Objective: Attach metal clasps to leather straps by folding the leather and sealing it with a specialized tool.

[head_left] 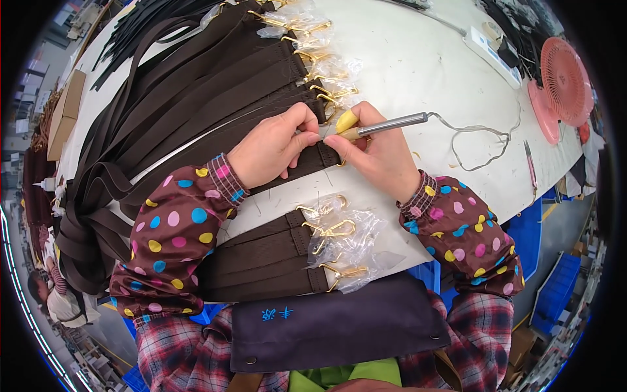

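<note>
My left hand (277,145) pinches the end of a dark brown webbing strap (315,159) on the white table (418,65). My right hand (379,153) grips a pen-shaped heated tool (385,125) with a yellow tip cover, a metal barrel and a thin grey cord; its tip meets the strap end between my fingers. Behind my hands lies a fan of brown straps (215,85) with gold clasps in clear plastic wrap (326,72). In front of them lies a smaller group of three brown straps (261,258) with wrapped gold clasps (336,245).
A pink desk fan (562,85) stands at the table's right edge, with a white power strip (490,52) behind it. Black straps (150,26) lie at the far left. A pink-handled tool (530,166) rests near the right edge. Blue crates (529,242) sit below the table.
</note>
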Demonstrator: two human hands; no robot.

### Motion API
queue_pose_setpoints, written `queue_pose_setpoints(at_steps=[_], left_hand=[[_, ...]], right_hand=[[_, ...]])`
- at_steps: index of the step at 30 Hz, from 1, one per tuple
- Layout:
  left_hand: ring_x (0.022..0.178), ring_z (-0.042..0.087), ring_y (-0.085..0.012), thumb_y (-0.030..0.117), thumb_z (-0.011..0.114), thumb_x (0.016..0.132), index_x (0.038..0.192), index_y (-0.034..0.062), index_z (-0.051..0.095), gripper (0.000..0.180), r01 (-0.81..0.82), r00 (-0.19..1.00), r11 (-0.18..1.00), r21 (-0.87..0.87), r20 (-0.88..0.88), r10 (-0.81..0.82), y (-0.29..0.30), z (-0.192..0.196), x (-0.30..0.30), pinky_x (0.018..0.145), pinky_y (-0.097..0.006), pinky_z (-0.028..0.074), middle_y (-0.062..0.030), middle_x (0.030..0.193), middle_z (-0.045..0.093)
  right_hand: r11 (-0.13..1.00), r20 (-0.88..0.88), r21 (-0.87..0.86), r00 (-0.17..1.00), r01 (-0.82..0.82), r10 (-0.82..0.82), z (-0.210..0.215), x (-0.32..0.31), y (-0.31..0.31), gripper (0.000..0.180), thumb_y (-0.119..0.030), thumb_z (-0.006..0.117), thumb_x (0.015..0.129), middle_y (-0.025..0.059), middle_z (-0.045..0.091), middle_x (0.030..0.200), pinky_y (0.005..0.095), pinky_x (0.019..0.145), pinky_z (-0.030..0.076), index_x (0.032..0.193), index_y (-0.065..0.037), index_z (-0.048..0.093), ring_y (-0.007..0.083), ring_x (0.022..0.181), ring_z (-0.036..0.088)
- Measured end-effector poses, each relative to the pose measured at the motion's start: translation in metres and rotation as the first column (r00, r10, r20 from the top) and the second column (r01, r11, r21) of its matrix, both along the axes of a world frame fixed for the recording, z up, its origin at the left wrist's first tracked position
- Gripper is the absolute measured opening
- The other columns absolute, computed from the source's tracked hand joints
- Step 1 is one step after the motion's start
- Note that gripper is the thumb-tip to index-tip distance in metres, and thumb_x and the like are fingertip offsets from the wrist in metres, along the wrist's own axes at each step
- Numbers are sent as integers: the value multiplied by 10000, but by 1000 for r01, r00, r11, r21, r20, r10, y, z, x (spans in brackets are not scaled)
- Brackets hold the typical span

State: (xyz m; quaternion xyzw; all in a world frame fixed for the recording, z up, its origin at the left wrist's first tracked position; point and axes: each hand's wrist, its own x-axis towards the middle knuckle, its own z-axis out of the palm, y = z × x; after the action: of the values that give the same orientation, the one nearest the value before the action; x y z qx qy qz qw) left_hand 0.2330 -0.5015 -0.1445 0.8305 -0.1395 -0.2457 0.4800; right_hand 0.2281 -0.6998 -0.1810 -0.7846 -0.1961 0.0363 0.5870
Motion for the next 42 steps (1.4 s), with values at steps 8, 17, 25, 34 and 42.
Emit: queue_pose_setpoints(at_steps=[8, 17, 25, 34, 42], left_hand=[[530, 505, -71, 119, 505, 943, 943, 41, 452, 95, -8, 1000, 1000, 1, -6, 8, -1, 0, 0, 407, -221, 444, -24, 699, 517], [648, 581, -179, 123, 617, 861, 952, 33, 522, 159, 36, 958, 996, 77, 281, -56, -5, -6, -1, 580, -307, 471, -88, 759, 583], [542, 539, -100, 143, 581, 900, 947, 31, 512, 141, -97, 995, 995, -3, -20, 96, -5, 1, -4, 448, -252, 455, -48, 744, 565], [521, 510, -65, 160, 543, 929, 946, 36, 498, 133, -64, 998, 997, -46, 8, 64, -2, -3, -4, 411, -224, 454, -21, 723, 531], [528, 498, -58, 168, 529, 938, 958, 39, 497, 134, -51, 999, 997, -55, -7, 51, -1, -2, -3, 405, -217, 450, -16, 733, 523]], right_hand=[[1000, 16, 0, 1000, 1, -1, -1, 0, 0, 258, -170, 712, 800, 45, 542, 655, 257, 492, 383, 878, -41, 503, 112, 534, 470], [992, 12, 69, 995, 101, -102, 10, -3, -1, 226, -148, 680, 826, 6, 542, 625, 221, 445, 352, 845, -39, 483, 39, 504, 461], [998, 57, -28, 997, 54, -52, 9, -1, -3, 227, -163, 676, 828, 23, 536, 619, 235, 459, 359, 852, -41, 486, 67, 505, 462], [998, 55, -38, 997, 48, -45, 6, -1, -1, 241, -172, 681, 823, 53, 555, 637, 263, 463, 380, 867, -38, 486, 117, 499, 491], [999, 41, -20, 998, 39, -38, 4, -1, 0, 239, -164, 680, 826, 63, 577, 654, 260, 469, 397, 868, -35, 484, 122, 509, 519]])
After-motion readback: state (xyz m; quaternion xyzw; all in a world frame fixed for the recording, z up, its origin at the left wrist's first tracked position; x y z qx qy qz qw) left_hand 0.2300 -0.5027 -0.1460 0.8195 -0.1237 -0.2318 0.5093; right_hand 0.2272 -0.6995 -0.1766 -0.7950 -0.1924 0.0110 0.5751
